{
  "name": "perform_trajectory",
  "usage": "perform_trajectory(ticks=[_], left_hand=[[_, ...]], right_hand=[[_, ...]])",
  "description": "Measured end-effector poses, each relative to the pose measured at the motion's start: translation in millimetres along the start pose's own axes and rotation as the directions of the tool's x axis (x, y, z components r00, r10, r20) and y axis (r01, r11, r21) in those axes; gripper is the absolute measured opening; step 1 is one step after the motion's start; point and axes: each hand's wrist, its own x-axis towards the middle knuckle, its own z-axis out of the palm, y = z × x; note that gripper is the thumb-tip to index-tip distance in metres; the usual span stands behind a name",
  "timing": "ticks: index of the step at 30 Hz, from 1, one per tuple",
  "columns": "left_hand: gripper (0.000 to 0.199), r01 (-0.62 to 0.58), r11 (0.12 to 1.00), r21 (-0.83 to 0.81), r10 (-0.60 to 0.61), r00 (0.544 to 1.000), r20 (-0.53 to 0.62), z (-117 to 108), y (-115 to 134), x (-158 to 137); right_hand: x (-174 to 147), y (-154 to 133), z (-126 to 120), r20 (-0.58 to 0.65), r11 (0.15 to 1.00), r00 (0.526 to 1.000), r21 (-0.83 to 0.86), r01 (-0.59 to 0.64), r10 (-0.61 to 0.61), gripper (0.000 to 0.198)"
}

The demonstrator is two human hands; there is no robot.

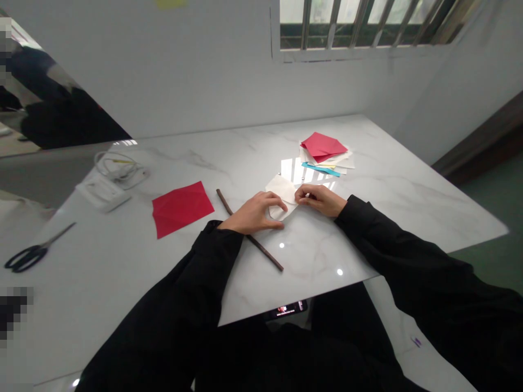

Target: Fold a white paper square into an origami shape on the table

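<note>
A cream-white piece of paper [281, 188] with creases and cut-looking corners lies on the marble-patterned table in front of me. My left hand [259, 211] rests over its left side, with curved fingers touching the paper and the thumb held apart near the lower edge. At the right edge, my right hand [321, 198] pinches the paper between thumb and fingers. A thin brown stick [265, 253] lies diagonally on the table and passes under my left wrist.
Red paper [182, 209] lies left of the stick. Behind my right hand is a stack of coloured papers [324, 148]. Scissors [35, 255], a white power strip [104, 193] and a coiled cable [122, 171] are at the left. A lit phone [288, 309] shows below the table edge [298, 298].
</note>
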Motion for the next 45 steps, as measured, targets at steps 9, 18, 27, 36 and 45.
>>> perform_trajectory(ticks=[9,18,27,36,45], left_hand=[[0.013,0.062,0.998,-0.002,-0.062,0.987,-0.147,5.8,-0.2,2.2],[0.010,0.081,0.996,-0.034,-0.086,0.978,-0.187,8.3,-1.2,3.2],[0.023,0.040,0.998,-0.058,-0.054,0.963,-0.263,8.4,-4.6,1.9],[0.018,0.181,0.983,0.021,-0.162,0.921,-0.354,9.8,-10.3,1.2],[0.005,0.159,0.982,0.106,-0.115,0.936,-0.332,10.5,-14.9,0.0]], right_hand=[[-2.8,7.8,-4.4,0.008,0.997,0.999,0.070,-0.037,0.036,0.027],[-4.5,1.0,-2.2,-0.054,0.995,0.998,-0.092,0.032,-0.037,0.022],[-3.8,4.8,-1.0,-0.103,0.998,0.995,-0.055,-0.022,0.017,0.027],[-2.2,9.9,0.6,-0.114,0.998,0.993,-0.058,-0.032,0.025,0.025],[-3.2,6.4,1.9,-0.109,0.993,0.994,-0.118,0.008,-0.021,0.016]])
